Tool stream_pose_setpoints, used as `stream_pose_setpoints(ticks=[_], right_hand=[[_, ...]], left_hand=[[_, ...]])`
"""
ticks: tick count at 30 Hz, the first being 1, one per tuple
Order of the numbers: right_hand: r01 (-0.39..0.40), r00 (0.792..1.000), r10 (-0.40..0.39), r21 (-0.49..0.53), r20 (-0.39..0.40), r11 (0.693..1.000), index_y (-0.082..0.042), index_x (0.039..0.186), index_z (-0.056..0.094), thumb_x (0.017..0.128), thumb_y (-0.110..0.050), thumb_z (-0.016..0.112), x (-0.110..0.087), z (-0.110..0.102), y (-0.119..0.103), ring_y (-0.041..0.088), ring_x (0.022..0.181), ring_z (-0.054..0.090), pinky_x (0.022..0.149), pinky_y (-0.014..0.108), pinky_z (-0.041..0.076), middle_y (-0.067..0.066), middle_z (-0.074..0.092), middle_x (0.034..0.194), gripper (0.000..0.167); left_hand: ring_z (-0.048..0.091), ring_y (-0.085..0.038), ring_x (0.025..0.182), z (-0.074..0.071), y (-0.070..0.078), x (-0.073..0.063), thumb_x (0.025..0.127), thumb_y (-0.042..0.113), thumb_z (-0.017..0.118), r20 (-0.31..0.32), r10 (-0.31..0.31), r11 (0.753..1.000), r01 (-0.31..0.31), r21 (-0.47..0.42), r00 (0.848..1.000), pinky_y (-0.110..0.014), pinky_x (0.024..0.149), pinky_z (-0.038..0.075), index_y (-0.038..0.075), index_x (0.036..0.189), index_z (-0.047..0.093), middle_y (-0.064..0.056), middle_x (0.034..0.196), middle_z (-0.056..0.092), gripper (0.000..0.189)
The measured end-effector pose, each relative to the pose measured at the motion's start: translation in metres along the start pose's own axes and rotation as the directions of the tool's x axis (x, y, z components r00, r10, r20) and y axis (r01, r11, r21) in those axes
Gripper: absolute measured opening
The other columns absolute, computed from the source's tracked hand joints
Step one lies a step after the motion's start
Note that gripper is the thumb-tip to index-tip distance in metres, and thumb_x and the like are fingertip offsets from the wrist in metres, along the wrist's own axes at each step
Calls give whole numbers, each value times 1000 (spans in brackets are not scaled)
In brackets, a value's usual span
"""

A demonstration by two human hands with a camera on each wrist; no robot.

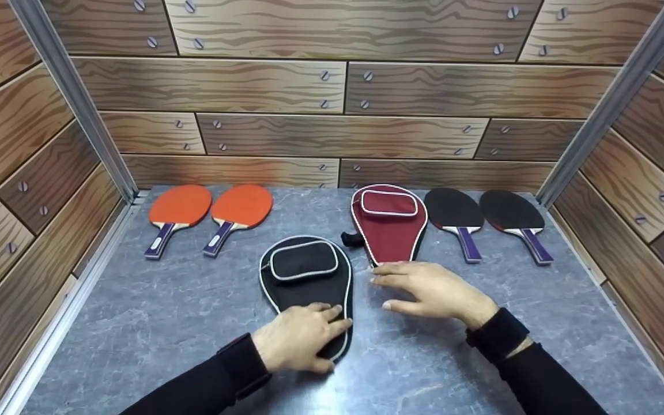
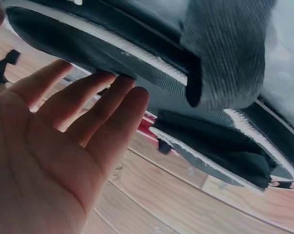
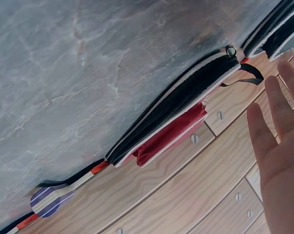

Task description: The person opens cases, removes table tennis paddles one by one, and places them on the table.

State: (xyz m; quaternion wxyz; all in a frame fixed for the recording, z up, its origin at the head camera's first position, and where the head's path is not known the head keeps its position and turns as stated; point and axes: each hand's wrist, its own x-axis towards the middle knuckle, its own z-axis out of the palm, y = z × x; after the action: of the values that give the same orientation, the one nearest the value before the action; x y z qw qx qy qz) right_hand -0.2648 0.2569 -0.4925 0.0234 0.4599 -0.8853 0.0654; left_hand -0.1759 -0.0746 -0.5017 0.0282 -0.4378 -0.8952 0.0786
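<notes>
A black table tennis paddle case [image 1: 303,294] with white piping and a small front pocket lies on the grey table. My left hand [image 1: 303,337] rests on its narrow lower end, fingers extended; the left wrist view shows those fingertips [image 2: 139,95] against the black fabric. My right hand [image 1: 427,291] hovers with straight fingers just below a dark red paddle case [image 1: 389,230], holding nothing. In the right wrist view the red case [image 3: 174,131] lies apart from the fingers, its zipped black side and small loop showing.
Two orange-faced paddles [image 1: 180,206] [image 1: 242,206] lie at the back left. Two black-faced paddles [image 1: 454,208] [image 1: 512,210] lie right of the red case. Wood-patterned walls [image 1: 286,86] enclose the back and sides, with metal frame strips [image 1: 72,86] at the corners.
</notes>
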Motion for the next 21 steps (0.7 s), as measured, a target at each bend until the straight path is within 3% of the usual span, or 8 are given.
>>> stream_pose_setpoints(ticks=[9,21], right_hand=[[16,1000,-16,8,-26,1000,-17,158,75,114,-52,73,1,-1,2,26,155,71,124,53,62,5,72,168,56],[-2,1000,2,-2,-19,1000,-18,158,75,115,-52,72,5,-1,3,26,156,70,126,54,61,4,71,169,55]], left_hand=[[76,-27,145,9,-38,13,94,46,93,-29,-20,1000,19,-8,999,-39,117,67,14,164,69,-8,163,76,80],[78,-29,140,25,-85,27,91,17,97,-169,-41,997,30,-65,985,-41,123,63,6,154,74,-11,154,81,68]])
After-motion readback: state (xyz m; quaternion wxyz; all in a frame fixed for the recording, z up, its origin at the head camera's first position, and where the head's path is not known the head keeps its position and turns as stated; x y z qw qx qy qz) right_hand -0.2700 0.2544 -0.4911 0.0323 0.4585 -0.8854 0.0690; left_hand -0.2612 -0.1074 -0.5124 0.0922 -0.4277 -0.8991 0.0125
